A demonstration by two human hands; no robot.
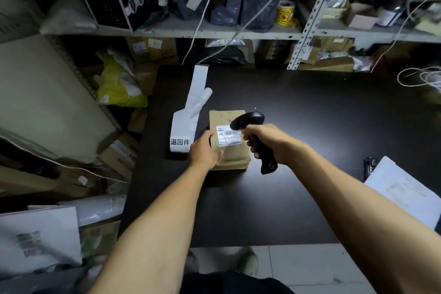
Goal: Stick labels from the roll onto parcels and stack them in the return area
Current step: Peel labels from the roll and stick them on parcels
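A brown paper parcel (232, 155) lies on the black table (298, 126), with a white barcode label (228, 136) on its top. My left hand (205, 150) rests on the parcel's left side, fingers laid over it. My right hand (269, 143) grips a black handheld scanner (253, 131), whose head hangs just above the barcode label. Left of the parcel a white label strip (183, 124) trails across the table, its near end printed with black characters.
Shelves (214, 31) behind the table hold dark bags, boxes and a yellow tape roll (285, 13). Cardboard boxes and bags pile up on the floor at the left. A white foam piece (403, 188) lies at the table's right edge. Loose cables hang from above.
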